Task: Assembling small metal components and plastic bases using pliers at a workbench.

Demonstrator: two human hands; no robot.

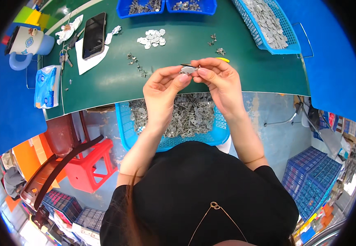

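Note:
Above the table's near edge, my two hands meet at a small, flat metal plate [188, 70]. My left hand [161, 88] pinches it between thumb and fingers. My right hand [224, 84] is closed at the plate's right edge, its thumb and forefinger pressed together there. A thin dark piece [187, 65] shows along the plate's top; I cannot tell what it is. Behind my right fingers a yellow tip [223, 60] sticks out, mostly hidden. Below my hands, a light-blue basket [122, 127] is filled with small metal parts [188, 117].
Loose plates [152, 38] and small metal fittings [133, 58] lie on the green table [104, 88]. Blue bins [141, 15] stand at the back, a basket of plates [286, 50] at right. Left are a phone [94, 36], mug [42, 44] and tissue pack [47, 87]. A red stool [90, 168] stands below.

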